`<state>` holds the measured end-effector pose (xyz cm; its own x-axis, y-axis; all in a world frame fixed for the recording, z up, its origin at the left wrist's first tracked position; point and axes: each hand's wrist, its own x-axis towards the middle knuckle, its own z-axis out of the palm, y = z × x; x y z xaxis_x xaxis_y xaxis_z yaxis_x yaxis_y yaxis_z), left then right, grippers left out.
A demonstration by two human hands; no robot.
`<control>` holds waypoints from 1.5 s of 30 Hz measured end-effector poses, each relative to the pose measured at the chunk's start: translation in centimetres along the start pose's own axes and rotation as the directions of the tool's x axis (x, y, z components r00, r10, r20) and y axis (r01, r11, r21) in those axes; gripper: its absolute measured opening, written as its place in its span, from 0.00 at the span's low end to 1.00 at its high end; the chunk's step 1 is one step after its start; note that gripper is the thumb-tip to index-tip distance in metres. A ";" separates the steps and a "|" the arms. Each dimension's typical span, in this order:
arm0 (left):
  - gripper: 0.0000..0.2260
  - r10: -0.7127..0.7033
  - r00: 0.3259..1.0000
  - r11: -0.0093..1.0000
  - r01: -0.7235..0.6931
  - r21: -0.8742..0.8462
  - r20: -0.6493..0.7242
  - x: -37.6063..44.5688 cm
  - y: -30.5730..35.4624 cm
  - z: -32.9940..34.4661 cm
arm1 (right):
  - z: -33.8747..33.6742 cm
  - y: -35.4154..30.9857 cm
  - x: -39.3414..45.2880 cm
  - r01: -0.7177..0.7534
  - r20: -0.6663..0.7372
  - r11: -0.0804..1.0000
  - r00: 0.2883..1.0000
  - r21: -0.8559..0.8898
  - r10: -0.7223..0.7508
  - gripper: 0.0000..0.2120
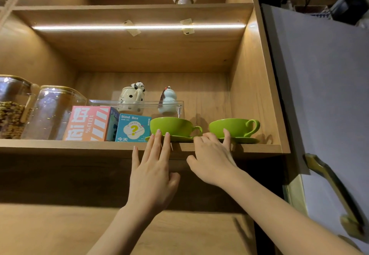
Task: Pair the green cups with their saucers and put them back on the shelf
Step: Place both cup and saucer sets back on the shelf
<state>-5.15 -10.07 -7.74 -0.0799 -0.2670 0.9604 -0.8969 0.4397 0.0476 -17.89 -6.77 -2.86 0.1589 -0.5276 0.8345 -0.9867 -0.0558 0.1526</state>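
Two green cups stand on green saucers at the front right of the wooden shelf (60, 144). The left cup (173, 126) sits on its saucer (179, 139), handle to the right. The right cup (231, 128) rests on its saucer (245, 140), handle also to the right. My left hand (153, 171) is flat with fingers spread, fingertips touching the left saucer's front edge and the cup's base. My right hand (213, 157) has its fingers apart, fingertips against the right saucer's edge and the cup's lower side. Neither hand grips anything.
A blue "Blind Box" carton (132, 128) touches the left saucer; a pink box (87, 123) and two glass jars (52, 111) stand further left. A clear tray (139, 103) behind holds a panda mug and a pale gourd bottle. A grey cabinet door (323, 95) hangs open at right.
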 end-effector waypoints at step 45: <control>0.27 0.241 0.951 0.912 -0.153 -0.380 0.195 3.6 9.9 0.0 | -1.7 11.2 -4.8 -0.114 0.004 0.993 0.993 -0.015 0.114 0.27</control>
<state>-14.35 -6.64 -3.77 -0.3774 -0.3153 0.8707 -0.6404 0.7681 0.0006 -29.63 -3.43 -4.21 0.0452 -0.5341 0.8442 -0.9978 0.0172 0.0643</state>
